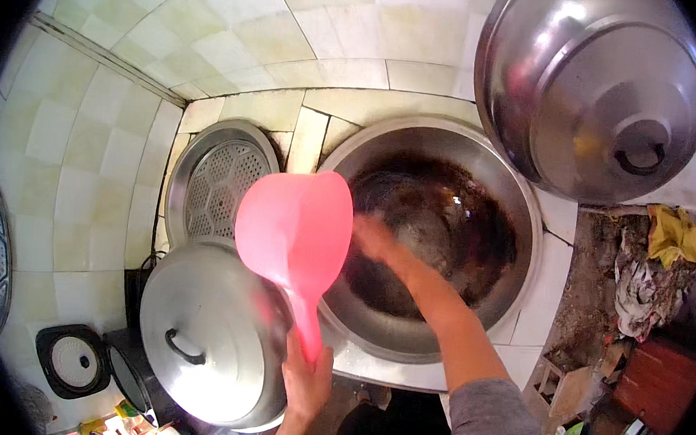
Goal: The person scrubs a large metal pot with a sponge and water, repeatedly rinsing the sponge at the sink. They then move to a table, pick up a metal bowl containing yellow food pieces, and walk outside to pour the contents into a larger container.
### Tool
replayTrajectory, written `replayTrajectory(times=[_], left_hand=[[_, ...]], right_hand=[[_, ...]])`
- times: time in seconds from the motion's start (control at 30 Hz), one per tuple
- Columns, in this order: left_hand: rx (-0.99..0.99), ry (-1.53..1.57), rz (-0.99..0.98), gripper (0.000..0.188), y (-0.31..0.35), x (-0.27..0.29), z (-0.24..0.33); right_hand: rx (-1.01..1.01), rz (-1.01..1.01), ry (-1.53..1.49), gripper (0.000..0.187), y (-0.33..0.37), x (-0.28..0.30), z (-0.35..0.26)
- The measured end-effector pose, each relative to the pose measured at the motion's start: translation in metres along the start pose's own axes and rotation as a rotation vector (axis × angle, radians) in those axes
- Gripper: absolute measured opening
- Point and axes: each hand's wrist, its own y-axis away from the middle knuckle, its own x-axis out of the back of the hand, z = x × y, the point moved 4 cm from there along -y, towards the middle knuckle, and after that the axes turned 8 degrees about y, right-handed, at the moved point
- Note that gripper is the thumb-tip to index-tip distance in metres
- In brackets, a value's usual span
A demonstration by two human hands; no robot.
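The handle of a pink plastic water scoop [296, 228] is gripped by the left hand [305, 382], the fingers wrapped fully round its lower end so that no gap is left. The scoop is held upright above the hand, its rounded bowl raised and tilted toward the right, with the closed back of the bowl turned to the camera (nothing of its inside can be seen). The plastic is smooth, a bright translucent pink, deeper in tone along the handle.

The right hand [379, 240] is reached down into a large built-in wok [517, 255], just right of the scoop's bowl. It is blurred, so how far the fingers are spread and whether anything is held by them cannot be told. The grey sleeve [487, 425] is pushed up above the elbow.

The wok is sunk into a tiled stove top [551, 291]; its steel rim is bright and its inside is dark brown and wet-looking. Below the scoop, at lower left, a domed steel lid [208, 329] with a black handle is seen. Behind it, a perforated steamer tray [220, 179] is set in a second round opening. A larger steel lid [595, 90] is leaned against the wall at upper right.
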Motion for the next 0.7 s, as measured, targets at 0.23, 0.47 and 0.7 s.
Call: replayTrajectory(times=[0.23,0.47,0.7], left_hand=[[-0.092,0.054,-0.047,0.049,0.007,-0.001,0.007],[-0.331,-0.162,-0.134,0.053,-0.010,-0.067,-0.023],[-0.151,-0.566,-0.259,0.064,-0.056,-0.127,-0.061]], right_hand=[[-0.196,-0.248,0.338,0.023,0.116,0.074,0.092],[-0.738,-0.073,0.616,0.029,0.225,0.009,0.134],[-0.745,-0.021,0.553,0.025,0.256,0.096,0.081]])
